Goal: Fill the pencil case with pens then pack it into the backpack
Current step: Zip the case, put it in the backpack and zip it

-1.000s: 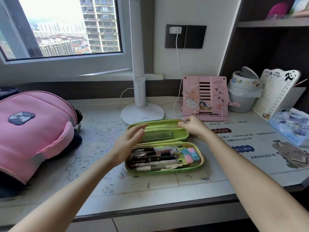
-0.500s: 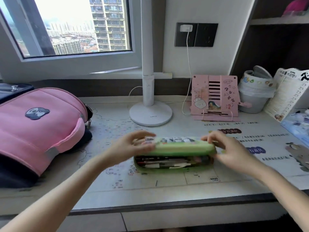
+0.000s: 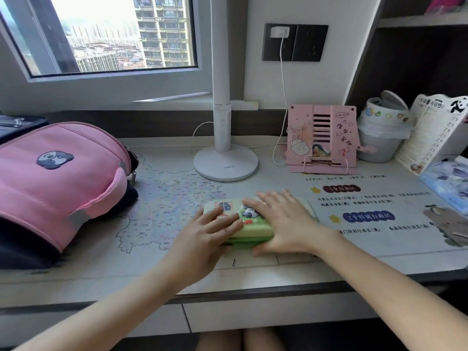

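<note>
Home study corner, likely a child's, high up in an apartment block. Window (image 3: 114, 34) looks out on residential towers at roughly mid-tower height. Surface (image 3: 253, 274) covered by a printed map mat (image 3: 162, 203) with Chinese captions. White desk lamp (image 3: 225, 163) at the back, cable running behind it. Pink book stand (image 3: 321, 140) with cartoon stickers and handwriting. Pink backpack (image 3: 58, 178) with a puppy patch, lying at left. Small lined bin (image 3: 382, 133) ringed with stickers. Wall socket (image 3: 295, 43) with a charger plugged in. Dark built-in shelves (image 3: 417, 21) at right.
</note>
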`<state>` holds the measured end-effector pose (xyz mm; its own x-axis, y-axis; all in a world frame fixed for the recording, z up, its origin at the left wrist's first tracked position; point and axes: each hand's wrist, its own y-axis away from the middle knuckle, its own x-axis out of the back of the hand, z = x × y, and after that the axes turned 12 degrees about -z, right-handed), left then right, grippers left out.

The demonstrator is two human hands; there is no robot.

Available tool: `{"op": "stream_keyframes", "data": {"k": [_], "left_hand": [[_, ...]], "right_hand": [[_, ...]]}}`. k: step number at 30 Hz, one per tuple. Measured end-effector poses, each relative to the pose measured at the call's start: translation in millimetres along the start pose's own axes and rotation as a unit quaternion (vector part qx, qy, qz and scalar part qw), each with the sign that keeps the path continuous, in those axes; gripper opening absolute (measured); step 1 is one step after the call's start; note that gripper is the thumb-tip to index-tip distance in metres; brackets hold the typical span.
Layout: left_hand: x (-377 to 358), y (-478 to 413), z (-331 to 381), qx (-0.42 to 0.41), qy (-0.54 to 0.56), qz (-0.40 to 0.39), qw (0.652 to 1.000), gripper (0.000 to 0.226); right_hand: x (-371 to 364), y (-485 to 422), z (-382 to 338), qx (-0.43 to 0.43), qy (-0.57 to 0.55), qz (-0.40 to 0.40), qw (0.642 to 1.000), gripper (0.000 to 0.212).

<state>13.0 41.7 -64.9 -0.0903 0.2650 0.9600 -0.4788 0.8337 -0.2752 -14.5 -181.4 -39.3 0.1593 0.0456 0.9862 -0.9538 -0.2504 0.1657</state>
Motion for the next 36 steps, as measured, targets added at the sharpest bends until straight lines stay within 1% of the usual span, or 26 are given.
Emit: {"op": "stream_keyframes", "data": {"k": [1, 2, 3, 4, 5, 6, 7, 8, 9, 10, 11, 14, 18, 19, 20, 21, 22, 24, 25, 26, 28, 32, 34, 35, 36], "left_hand": [[5, -1, -3, 0.009, 0.048, 0.011, 0.999, 0.038], [10, -3, -7, 0.035, 0.103, 0.023, 0.994, 0.032], [14, -6, -12, 0.075, 0.145, 0.031, 0.986, 0.031], [15, -12, -18, 0.121, 0.173, 0.027, 0.977, 0.032], [15, -18, -26, 0.168, 0.209, -0.003, 0.963, 0.033], [15, -25, -33, 0.211, 0.284, -0.057, 0.934, 0.033], [15, -33, -40, 0.236, 0.403, -0.109, 0.877, 0.033], [14, -40, -46, 0.244, 0.516, -0.142, 0.808, 0.03], [13, -48, -54, 0.245, 0.583, -0.157, 0.759, 0.027], [14, -55, -62, 0.242, 0.602, -0.167, 0.743, 0.024], [14, -61, -69, 0.243, 0.597, -0.181, 0.743, 0.023], [14, -71, -81, 0.262, 0.533, -0.225, 0.772, 0.022], [9, -61, -98, 0.254, 0.509, -0.245, 0.785, 0.026], [9, -58, -99, 0.254, 0.499, -0.246, 0.792, 0.027], [9, -56, -97, 0.256, 0.475, -0.244, 0.806, 0.026], [8, -55, -94, 0.254, 0.438, -0.231, 0.831, 0.025], [5, -52, -89, 0.246, 0.382, -0.205, 0.867, 0.026], [-1, -43, -82, 0.205, 0.214, -0.133, 0.946, 0.024], [-3, -35, -79, 0.184, 0.138, -0.099, 0.968, 0.021], [-3, -24, -77, 0.168, 0.091, -0.07, 0.979, 0.018], [0, -1, -73, 0.149, 0.061, -0.037, 0.986, 0.016], [2, 30, -33, 0.165, 0.034, -0.038, 0.985, 0.018], [0, 34, -8, 0.207, 0.05, -0.034, 0.977, 0.012], [-2, 32, 1, 0.243, 0.074, -0.022, 0.967, 0.014], [-3, 29, 12, 0.283, 0.102, -0.012, 0.954, 0.022]], "right_hand": [[-2, -6, -2, 0.005, 0.006, 0.009, 1.0, 0.104], [-4, -9, -1, 0.009, 0.009, 0.019, 1.0, 0.102], [-6, -9, 0, 0.013, 0.012, 0.027, 0.999, 0.101], [-8, -9, 2, 0.017, 0.012, 0.031, 0.999, 0.1], [-9, -8, 3, 0.022, 0.013, 0.035, 0.999, 0.099], [-10, -9, 4, 0.024, 0.012, 0.037, 0.999, 0.099], [-10, -9, 4, 0.024, 0.012, 0.037, 0.999, 0.098], [-11, -9, 4, 0.023, 0.012, 0.038, 0.999, 0.098], [-11, -9, 3, 0.022, 0.013, 0.039, 0.999, 0.097], [-11, -9, 3, 0.021, 0.014, 0.039, 0.999, 0.097], [-11, -8, 3, 0.02, 0.014, 0.04, 0.999, 0.097], [-10, -7, 2, 0.016, 0.009, 0.039, 0.999, 0.095], [-11, -7, 1, 0.01, 0.009, 0.04, 0.999, 0.094], [-10, -7, 2, 0.009, 0.01, 0.038, 0.999, 0.094], [-10, -7, 1, 0.009, 0.009, 0.035, 0.999, 0.094], [-10, -8, 2, 0.008, 0.006, 0.034, 0.999, 0.094], [-10, -8, 2, 0.007, 0.005, 0.031, 0.999, 0.094], [-10, -9, 2, 0.004, 0.012, 0.027, 1.0, 0.093], [-10, -8, 2, 0.002, 0.017, 0.026, 1.0, 0.093], [-11, -9, 1, 0.001, 0.02, 0.026, 0.999, 0.093], [-12, -8, 1, -0.002, 0.022, 0.029, 0.999, 0.093], [-12, -8, -3, -0.017, 0.02, 0.034, 0.999, 0.093], [-13, -8, -8, -0.035, 0.02, 0.04, 0.998, 0.094], [-14, -9, -11, -0.048, 0.021, 0.042, 0.998, 0.094], [-14, -9, -14, -0.061, 0.025, 0.044, 0.997, 0.095]]}}
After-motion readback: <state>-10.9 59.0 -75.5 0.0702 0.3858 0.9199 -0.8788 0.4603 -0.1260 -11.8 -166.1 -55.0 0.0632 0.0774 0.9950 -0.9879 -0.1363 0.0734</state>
